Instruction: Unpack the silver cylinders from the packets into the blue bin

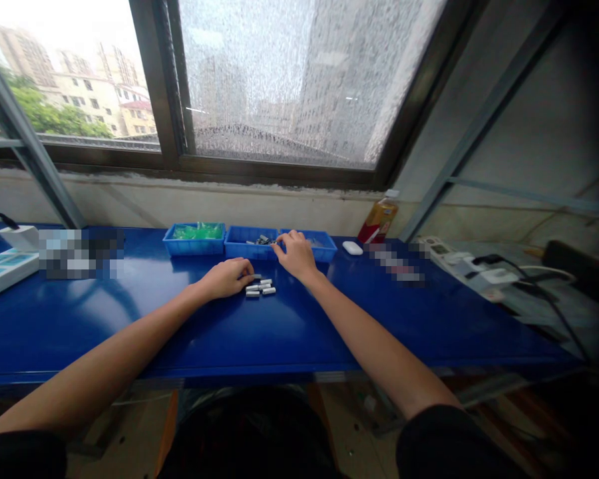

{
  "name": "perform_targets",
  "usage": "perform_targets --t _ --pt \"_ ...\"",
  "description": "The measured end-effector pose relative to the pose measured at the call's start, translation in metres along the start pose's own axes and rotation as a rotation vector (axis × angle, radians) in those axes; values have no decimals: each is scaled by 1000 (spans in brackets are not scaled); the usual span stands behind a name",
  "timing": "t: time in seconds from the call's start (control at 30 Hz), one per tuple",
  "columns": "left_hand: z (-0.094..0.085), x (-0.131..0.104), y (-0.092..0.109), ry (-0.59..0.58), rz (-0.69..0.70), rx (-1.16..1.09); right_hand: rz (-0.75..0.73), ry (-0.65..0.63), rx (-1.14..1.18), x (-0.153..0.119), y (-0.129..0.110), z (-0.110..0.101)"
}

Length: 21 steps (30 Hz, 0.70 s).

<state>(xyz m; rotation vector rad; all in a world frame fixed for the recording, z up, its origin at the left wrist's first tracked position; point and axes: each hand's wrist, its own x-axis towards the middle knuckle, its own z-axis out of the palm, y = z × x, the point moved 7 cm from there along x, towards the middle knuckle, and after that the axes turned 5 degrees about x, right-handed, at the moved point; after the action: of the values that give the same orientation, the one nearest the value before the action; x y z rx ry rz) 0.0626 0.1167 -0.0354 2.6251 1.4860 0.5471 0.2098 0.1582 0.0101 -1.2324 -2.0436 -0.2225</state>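
Several small silver cylinders (266,287) lie in a loose group on the blue table (219,339). At the group's upper left edge, my left hand (229,277) has its fingertips pinched on one silver cylinder (256,277). My right hand (297,254) is over the near edge of the middle blue bin (239,249), where small metal parts (263,240) lie. Its thumb and index finger are bent close together at the bin; whatever is between them is too small to name.
A blue bin with green bags (198,231) stands left of the middle bin, another blue bin (324,253) right. Further right are a white case (352,248) and a bottle (379,218). Power strips (10,266) lie far left, cables (534,286) far right.
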Motion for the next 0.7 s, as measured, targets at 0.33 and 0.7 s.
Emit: perform_targets --t 0.33,0.7 --pt "-16 3 -2 171 -49 -281 -361 -268 182 -27 -64 -5" --pt "-25 -3 7 218 -8 -374 -294 -247 190 -27 -62 -3"
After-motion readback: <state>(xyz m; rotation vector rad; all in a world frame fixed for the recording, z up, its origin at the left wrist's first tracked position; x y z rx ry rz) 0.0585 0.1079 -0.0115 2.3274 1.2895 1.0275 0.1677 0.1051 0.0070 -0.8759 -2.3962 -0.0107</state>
